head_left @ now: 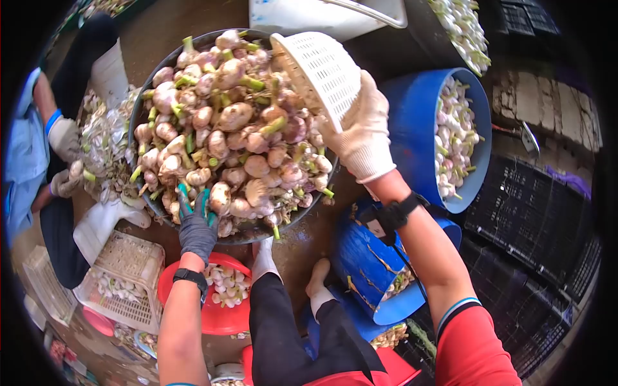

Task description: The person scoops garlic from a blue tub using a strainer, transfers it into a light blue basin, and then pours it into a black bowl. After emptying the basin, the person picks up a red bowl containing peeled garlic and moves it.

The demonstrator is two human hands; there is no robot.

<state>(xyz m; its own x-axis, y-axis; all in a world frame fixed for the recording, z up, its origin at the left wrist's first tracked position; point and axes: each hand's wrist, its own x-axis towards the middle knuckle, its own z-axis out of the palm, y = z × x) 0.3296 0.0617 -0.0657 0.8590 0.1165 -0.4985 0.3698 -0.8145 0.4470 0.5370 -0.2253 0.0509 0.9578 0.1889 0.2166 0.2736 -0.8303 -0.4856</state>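
Observation:
A wide dark tub (293,226) is heaped with unpeeled garlic bulbs (235,117) that have short green stems. My right hand (364,132), in a cream knit glove, grips the rim of a white perforated plastic basket (325,71). The basket is tipped on its side over the right edge of the heap, and its inside is mostly hidden. My left hand (197,222), in a grey glove with green fingertips, rests against the bulbs at the tub's near edge. Its fingers are spread, with no bulb clearly held.
Beneath my left arm stands a red basin (219,327) with cleaned garlic. Blue barrels (412,122) holding garlic lie to the right, before stacked black crates (524,206). At left, a co-worker's gloved hand (64,138) is near a pile of peelings (106,154) and a pale crate (132,248).

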